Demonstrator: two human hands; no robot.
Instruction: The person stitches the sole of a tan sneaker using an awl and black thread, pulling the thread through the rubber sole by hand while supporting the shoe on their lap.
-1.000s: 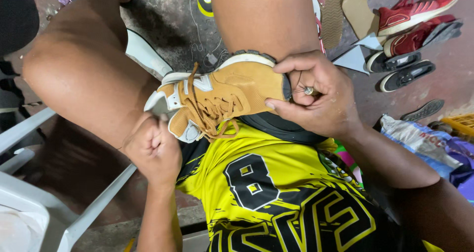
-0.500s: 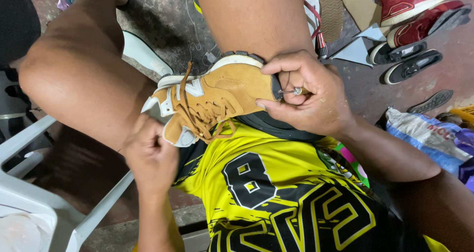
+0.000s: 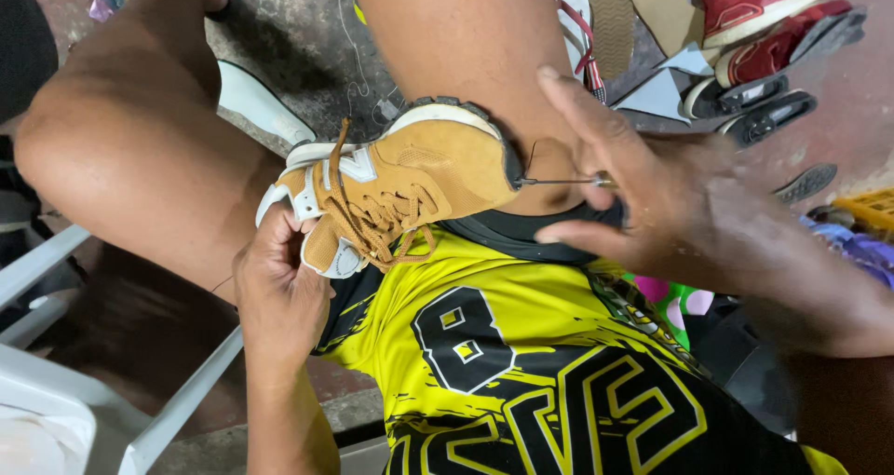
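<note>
Shoe: a tan suede sneaker (image 3: 410,182) with a white sole edge and loose tan laces lies on its side in the person's lap, wedged between the two bare thighs, toe toward the right hand, its opening toward the left.
Needle: a thin metal awl or needle (image 3: 559,182) stands out of the toe edge where upper meets sole, pointing to the right hand.
Right hand (image 3: 652,205): fingers spread and mostly open, thumb and a finger pinched around the needle's butt end; the grip is blurred, so how firmly it holds I cannot tell.
Left hand (image 3: 279,289): closed around the heel and collar of the shoe, steadying it against the left thigh.
Thread: a faint dark strand (image 3: 222,285) shows beside the left wrist; where it runs to is too fine to trace.
Progress: judging by the needle's place, stitching of sole to upper has reached the toe; no finished seam can be made out, so what is sewn and what remains stays uncertain.
Hidden: the shoe's underside and far flank are turned away; the needle tip is buried in the sole edge.
Around: a yellow and black jersey (image 3: 521,373) below the shoe, a white plastic chair (image 3: 112,410) at lower left, red shoes and loose soles (image 3: 773,37) on the concrete floor at upper right.
</note>
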